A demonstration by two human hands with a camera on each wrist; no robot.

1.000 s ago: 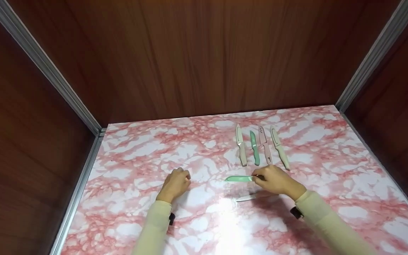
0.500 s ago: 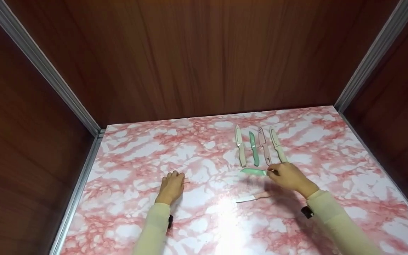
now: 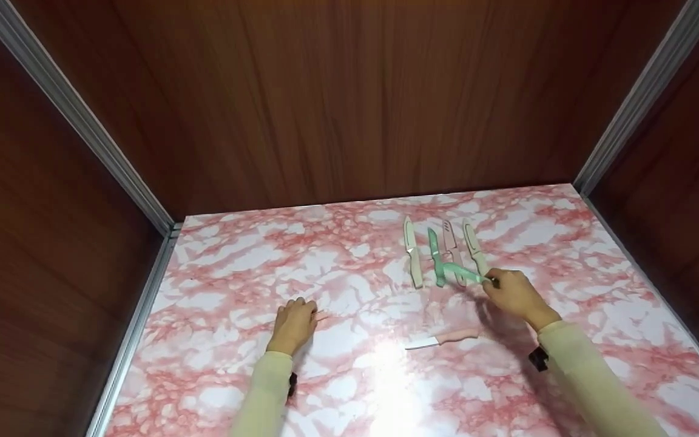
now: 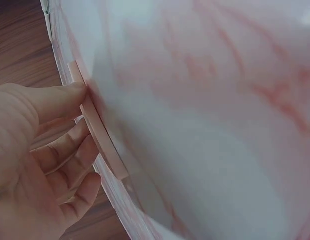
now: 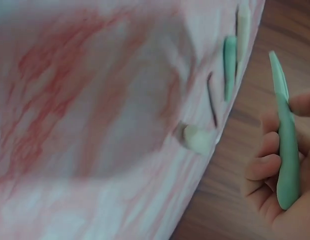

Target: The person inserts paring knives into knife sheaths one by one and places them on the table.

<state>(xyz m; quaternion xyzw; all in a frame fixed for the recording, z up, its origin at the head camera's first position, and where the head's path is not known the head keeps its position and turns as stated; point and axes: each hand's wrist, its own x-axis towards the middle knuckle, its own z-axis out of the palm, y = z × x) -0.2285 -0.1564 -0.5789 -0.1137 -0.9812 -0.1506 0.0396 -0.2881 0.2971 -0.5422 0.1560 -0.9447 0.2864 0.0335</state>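
Observation:
My right hand grips the handle of a green knife, its pale green blade section pointing left over the row of knives in the head view. That row holds a beige knife, a green-handled knife, a pink knife and a cream knife partly covered by the hand. Between thumb and fingers, my left hand pinches a slim pale pink strip, seen edge-on close over the table; its kind cannot be told. A pink-handled knife with a bare white blade lies between the hands.
The marbled red-and-white tabletop is enclosed by a dark wooden back wall and side walls. Metal rails run along the table's sides. A bright glare spot lies near the front middle.
My right hand has moved right and away from me with the green knife, uncovering the pink-handled knife. My left hand has shifted slightly left, and the pink strip now shows beside it.

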